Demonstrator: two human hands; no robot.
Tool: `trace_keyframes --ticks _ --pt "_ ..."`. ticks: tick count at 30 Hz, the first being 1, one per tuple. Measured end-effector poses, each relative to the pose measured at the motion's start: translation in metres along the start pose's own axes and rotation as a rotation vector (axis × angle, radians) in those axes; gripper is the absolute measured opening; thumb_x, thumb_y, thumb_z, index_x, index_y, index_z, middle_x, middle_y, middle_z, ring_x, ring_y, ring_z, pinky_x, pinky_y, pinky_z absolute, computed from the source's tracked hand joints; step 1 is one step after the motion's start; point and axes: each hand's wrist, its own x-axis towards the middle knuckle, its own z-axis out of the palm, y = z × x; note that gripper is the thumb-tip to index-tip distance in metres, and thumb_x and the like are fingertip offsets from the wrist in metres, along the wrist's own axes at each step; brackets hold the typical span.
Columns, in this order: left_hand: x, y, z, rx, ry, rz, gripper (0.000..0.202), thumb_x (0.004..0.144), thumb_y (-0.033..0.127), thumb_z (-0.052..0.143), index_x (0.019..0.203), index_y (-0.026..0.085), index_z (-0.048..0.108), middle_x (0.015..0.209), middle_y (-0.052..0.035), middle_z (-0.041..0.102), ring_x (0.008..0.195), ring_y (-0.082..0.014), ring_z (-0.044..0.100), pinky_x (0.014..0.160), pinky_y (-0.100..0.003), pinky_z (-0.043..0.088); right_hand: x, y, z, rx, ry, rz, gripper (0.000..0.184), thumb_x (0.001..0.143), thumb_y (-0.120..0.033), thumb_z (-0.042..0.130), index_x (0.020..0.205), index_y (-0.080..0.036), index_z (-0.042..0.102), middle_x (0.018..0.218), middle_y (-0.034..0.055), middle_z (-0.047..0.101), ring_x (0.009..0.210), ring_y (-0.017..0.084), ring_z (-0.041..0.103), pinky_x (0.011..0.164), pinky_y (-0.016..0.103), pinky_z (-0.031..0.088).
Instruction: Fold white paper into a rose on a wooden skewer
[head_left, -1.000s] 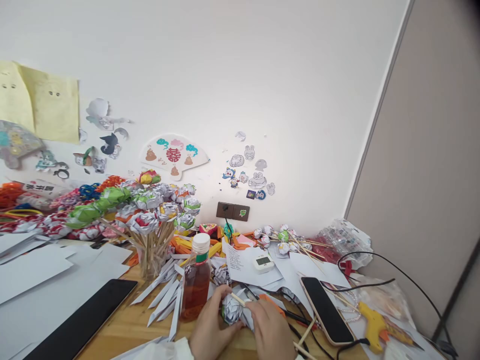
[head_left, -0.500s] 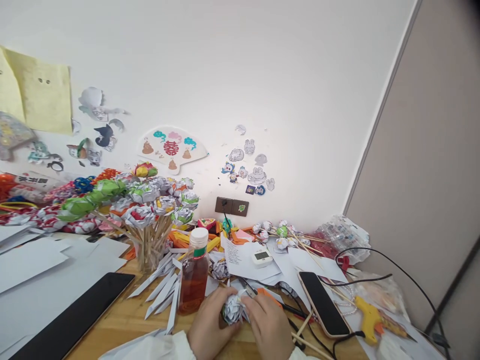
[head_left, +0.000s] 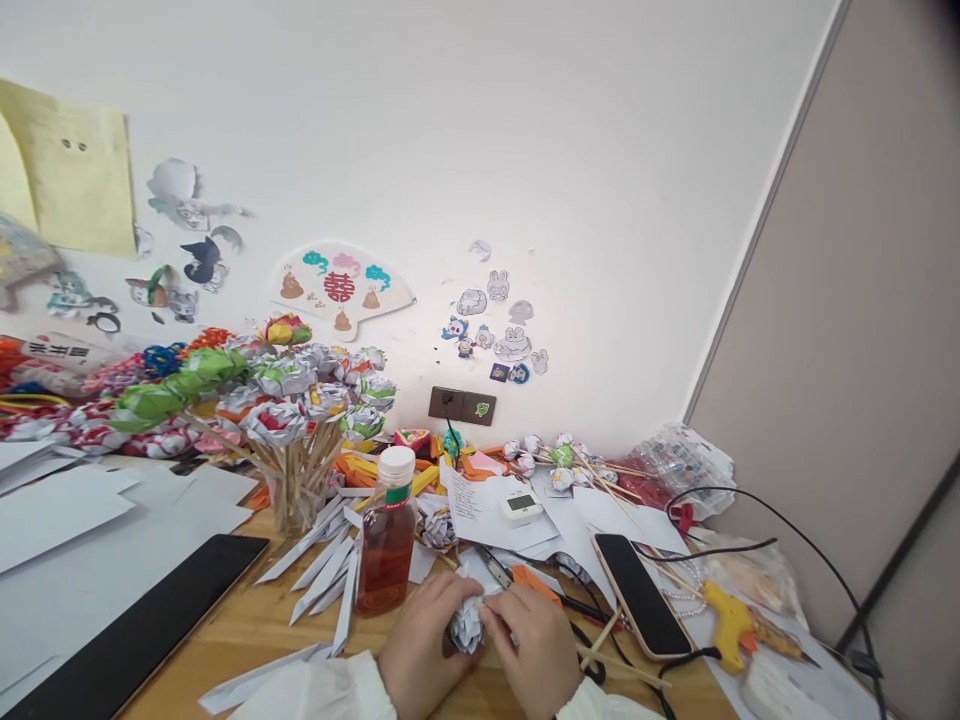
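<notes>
My left hand (head_left: 429, 640) is clamped round the flower (head_left: 468, 630), my right hand (head_left: 534, 635) pinches its edge, the bottle (head_left: 386, 545) stands upright nearby

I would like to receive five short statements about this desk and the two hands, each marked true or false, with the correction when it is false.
1. The left hand and right hand are both at a white paper flower. True.
2. The bottle stands without its cap. False: a white cap is on the bottle.
3. The smartphone lies left of the yellow glue gun. True.
4. The digital timer lies on bare wood. False: the digital timer rests on paper.
5. The wall socket has a plug in it. True.
</notes>
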Motion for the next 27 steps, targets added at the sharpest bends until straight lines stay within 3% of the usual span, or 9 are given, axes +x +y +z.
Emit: trace_keyframes --ticks 10,18,21,27 --pt "-0.0007 0.0025 -0.0004 0.035 -0.008 -0.012 0.034 0.061 0.009 0.056 0.091 0.025 0.055 0.088 -0.0033 0.057 0.085 -0.0219 0.051 0.074 -0.031 0.040 0.0002 0.0042 -0.0013 0.137 -0.113 0.080 0.007 0.077 -0.022 0.052 0.076 -0.020 0.058 0.068 0.0018 0.056 0.066 0.017 0.052 0.059 0.027 0.039" --pt "-0.0016 0.0048 -0.0010 0.050 0.002 0.010 0.034 0.063 0.008 0.053 0.093 0.025 0.055 0.089 -0.0040 0.057 0.086 -0.0225 0.051 0.075 -0.033 0.040 0.0077 0.0033 -0.0057 0.361 -0.175 0.331 0.008 0.069 -0.020 0.060 0.062 -0.018 0.056 0.063 -0.0011 0.057 0.062 0.014 0.054 0.055 0.021 0.039" --pt "-0.0028 0.0044 -0.0003 0.043 0.003 0.015 0.035 0.062 0.009 0.054 0.093 0.024 0.054 0.090 -0.0043 0.057 0.086 -0.0226 0.051 0.075 -0.034 0.040 0.0075 0.0032 -0.0073 0.301 -0.162 0.256 0.013 0.074 -0.023 0.055 0.063 -0.018 0.056 0.061 -0.0014 0.056 0.059 0.013 0.053 0.054 0.021 0.038" --pt "-0.0032 0.0062 -0.0009 0.041 0.009 0.001 0.037 0.060 0.006 0.053 0.093 0.023 0.054 0.089 -0.0043 0.058 0.085 -0.0226 0.051 0.076 -0.033 0.040 0.0015 0.0003 -0.0051 0.045 -0.033 -0.053 0.023 0.084 -0.024 0.038 0.072 -0.019 0.057 0.060 0.0008 0.055 0.060 0.015 0.052 0.056 0.025 0.037"
